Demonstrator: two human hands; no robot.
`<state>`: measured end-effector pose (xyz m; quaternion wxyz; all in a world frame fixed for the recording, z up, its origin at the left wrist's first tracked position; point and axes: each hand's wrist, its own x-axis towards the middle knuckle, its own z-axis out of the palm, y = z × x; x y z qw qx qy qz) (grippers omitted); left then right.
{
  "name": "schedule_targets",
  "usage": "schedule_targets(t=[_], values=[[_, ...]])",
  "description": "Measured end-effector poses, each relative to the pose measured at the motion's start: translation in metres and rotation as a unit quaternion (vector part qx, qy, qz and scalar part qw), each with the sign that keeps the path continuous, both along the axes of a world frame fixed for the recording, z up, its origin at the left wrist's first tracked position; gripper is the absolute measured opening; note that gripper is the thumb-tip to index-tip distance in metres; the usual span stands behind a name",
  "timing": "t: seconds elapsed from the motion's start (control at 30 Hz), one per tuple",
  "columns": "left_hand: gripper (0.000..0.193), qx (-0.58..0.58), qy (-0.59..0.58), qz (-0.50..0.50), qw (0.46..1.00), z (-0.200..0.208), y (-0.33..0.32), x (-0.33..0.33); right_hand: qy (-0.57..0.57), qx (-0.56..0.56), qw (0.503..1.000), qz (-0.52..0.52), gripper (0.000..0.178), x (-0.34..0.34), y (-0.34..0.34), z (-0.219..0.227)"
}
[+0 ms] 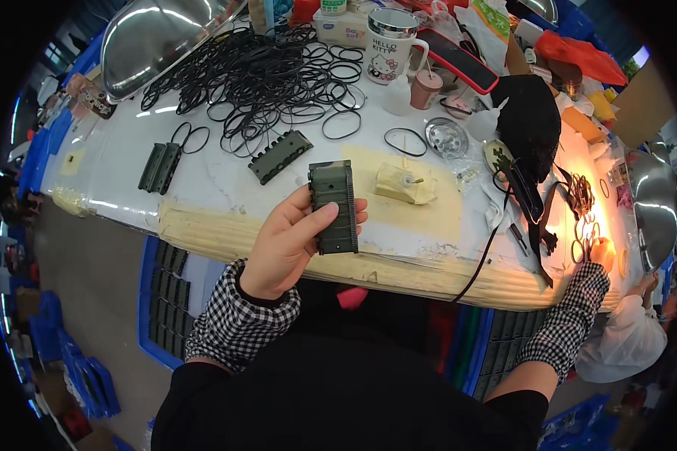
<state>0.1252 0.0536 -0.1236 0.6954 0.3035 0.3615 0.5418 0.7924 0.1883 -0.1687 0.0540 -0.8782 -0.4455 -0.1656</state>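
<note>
My left hand [289, 237] is closed round a dark green plastic part [335, 207], thumb across its ribbed face, above the table's front edge. It looks like a toy vehicle hull. Two similar green parts lie on the table beyond: one with notched sides [280, 157], and one [159, 167] farther left. Far to the right, my right hand [600, 252] reaches to a small bunch of black rubber bands [581, 197] under a bright lamp glow. Glare washes out its fingers, so its grip on the bands is unclear.
A large heap of black bands [271, 79] covers the back of the table. A mug [390, 46], a red-edged phone [457, 60], a taped yellowish block [405, 184] and a black lamp-like object [530, 128] stand around. Blue trays [149, 301] of green parts sit below. A person [624, 338] sits at right.
</note>
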Motion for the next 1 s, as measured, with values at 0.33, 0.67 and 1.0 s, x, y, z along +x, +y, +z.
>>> schedule_targets(t=[0.33, 0.67, 1.0], values=[[0.035, 0.007, 0.009, -0.001, 1.000, 0.002, 0.003, 0.000, -0.072, 0.089, 0.977, 0.178, 0.015, -0.021, 0.010, 0.002], [0.049, 0.045, 0.056, 0.049, 0.996, 0.018, 0.005, -0.009, 0.106, 0.098, 0.979, 0.144, 0.025, -0.099, 0.082, 0.028], [0.045, 0.023, 0.013, 0.112, 0.993, 0.003, -0.013, -0.039, 0.024, 0.105, 0.983, 0.151, 0.023, -0.120, 0.083, 0.034]])
